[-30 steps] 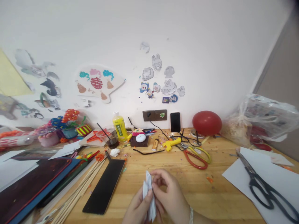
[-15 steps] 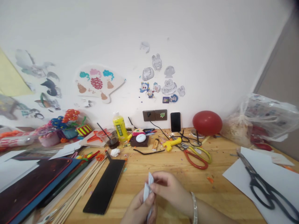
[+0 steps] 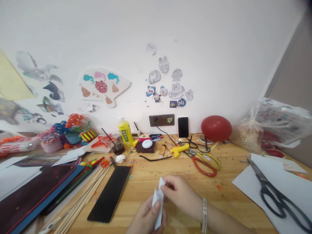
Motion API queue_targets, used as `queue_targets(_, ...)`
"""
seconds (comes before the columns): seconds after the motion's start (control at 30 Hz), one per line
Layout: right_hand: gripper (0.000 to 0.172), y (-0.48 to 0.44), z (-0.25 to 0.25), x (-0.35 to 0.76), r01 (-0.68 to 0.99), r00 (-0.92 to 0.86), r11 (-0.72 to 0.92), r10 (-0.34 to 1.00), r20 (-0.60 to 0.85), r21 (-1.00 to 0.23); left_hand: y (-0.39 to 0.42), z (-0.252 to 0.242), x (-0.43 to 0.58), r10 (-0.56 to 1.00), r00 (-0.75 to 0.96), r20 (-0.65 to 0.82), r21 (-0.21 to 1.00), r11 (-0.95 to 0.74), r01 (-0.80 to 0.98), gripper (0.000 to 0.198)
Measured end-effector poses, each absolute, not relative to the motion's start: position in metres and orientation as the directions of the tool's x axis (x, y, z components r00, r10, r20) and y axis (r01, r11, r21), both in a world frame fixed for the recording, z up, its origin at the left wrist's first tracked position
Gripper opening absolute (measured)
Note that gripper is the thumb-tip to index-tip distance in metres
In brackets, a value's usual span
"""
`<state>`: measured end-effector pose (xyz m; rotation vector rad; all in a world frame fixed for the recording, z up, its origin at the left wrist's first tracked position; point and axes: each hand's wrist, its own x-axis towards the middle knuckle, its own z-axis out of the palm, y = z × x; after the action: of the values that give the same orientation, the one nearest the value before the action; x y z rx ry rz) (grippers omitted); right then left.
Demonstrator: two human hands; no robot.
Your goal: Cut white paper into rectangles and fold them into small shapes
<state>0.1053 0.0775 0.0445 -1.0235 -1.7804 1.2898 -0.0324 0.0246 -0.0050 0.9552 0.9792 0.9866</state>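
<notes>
— Light wooden tabletop [image 3: 185, 182] runs up to a white wall stuck with cartoon cut-outs, and we have clutter on every side of it. Where is the paper?

— Near the front edge, about the middle, lifted off the wood. It is a small folded piece of white paper [image 3: 159, 201], standing roughly upright between our two hands.

— How are we holding it?

— Our left hand [image 3: 146, 221] is closed around its lower part, with the thumb pressed on the near face. Our right hand [image 3: 181, 195], with a silver bracelet [image 3: 204, 214] at the wrist, pinches the top edge between thumb and fingertips, the other fingers curled in.

— How do we judge it will handle?

— Very light and thin, and quick to crease. The folded layers should give it a little stiffness, but we think a hard squeeze would crush it. The folded edges look like the best place to hold it, with flat pads on both faces. Loose corners would likely bend or tear.

— What lies around us?

— To the left, apart from our hands, is a flat black rectangular strip [image 3: 109, 193] beside a bundle of thin wooden sticks [image 3: 85, 198]. Farther off to the right are red-and-yellow-handled scissors [image 3: 206, 164]. At the far right, large black scissors [image 3: 273, 191] rest on a white sheet of paper [image 3: 290, 182]. By the wall we see a red balloon [image 3: 216, 128] and a yellow plastic bottle [image 3: 125, 132].
</notes>
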Motion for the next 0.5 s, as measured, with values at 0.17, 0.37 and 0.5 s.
queue_targets(0.17,0.015,0.079,0.053,0.111,0.106,-0.523,0.171,0.847,0.091,-0.980,0.025,0.000,-0.035,0.958,0.015,-0.286,0.890,0.271,-0.368,0.041)
queue_targets(0.37,0.017,0.072,0.039,0.100,0.149,-0.536,0.110,0.844,0.013,-0.983,0.027,0.002,-0.030,0.953,0.046,-0.300,0.828,0.284,-0.484,0.043)
queue_targets(0.5,0.019,0.074,0.035,0.102,0.279,-0.530,0.327,0.837,0.140,-0.903,0.025,0.003,-0.026,0.963,0.081,-0.257,0.848,0.265,-0.460,0.042)
